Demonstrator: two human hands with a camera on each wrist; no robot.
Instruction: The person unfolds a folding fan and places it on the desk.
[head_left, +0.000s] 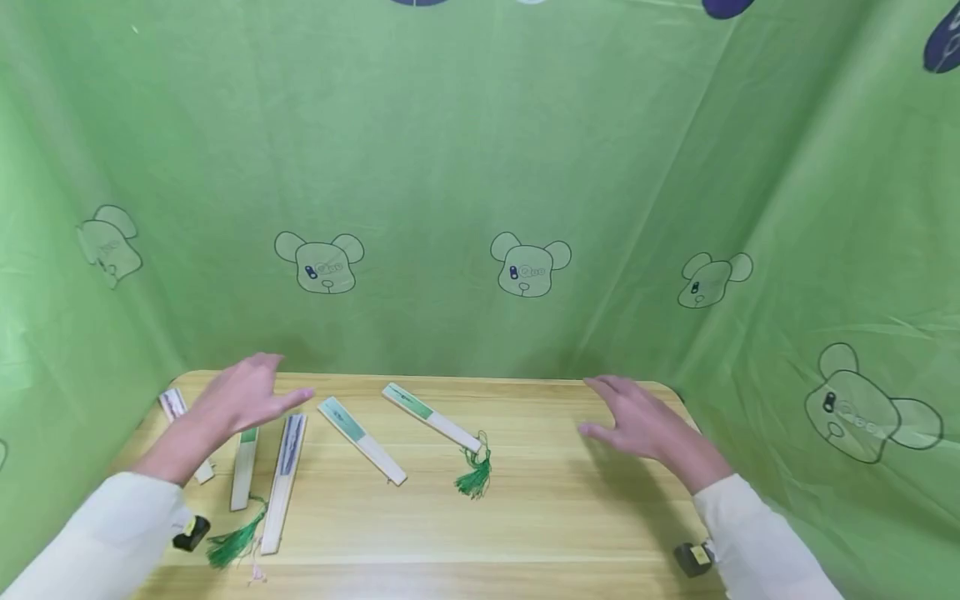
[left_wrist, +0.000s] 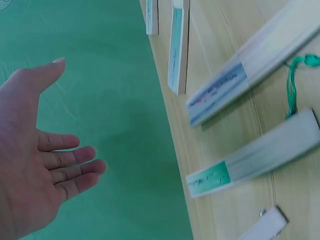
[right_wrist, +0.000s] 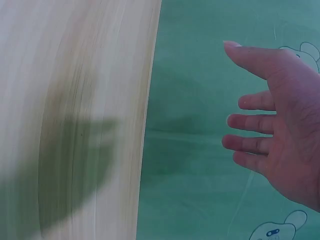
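Several folded hand fans lie on a wooden table. My left hand [head_left: 243,396] hovers above the left group, thumb spread and fingers relaxed, holding nothing. Below it are a fan with a purple-blue end [head_left: 283,479], a green-ended fan [head_left: 244,471] partly hidden by the hand, and a fan [head_left: 174,403] at the left edge, partly covered by the arm. In the middle lie a fan with a pale green end [head_left: 362,440] and a green-ended fan [head_left: 431,417] with a green tassel [head_left: 474,477]. My right hand [head_left: 637,417] hovers over the table's right side, fingers loosely extended, holding nothing.
The wooden table [head_left: 450,533] has rounded far corners. Green cloth [head_left: 427,167] printed with bear heads hangs behind it and on both sides. Another green tassel [head_left: 232,546] and a small pink tassel [head_left: 257,573] lie near the front left.
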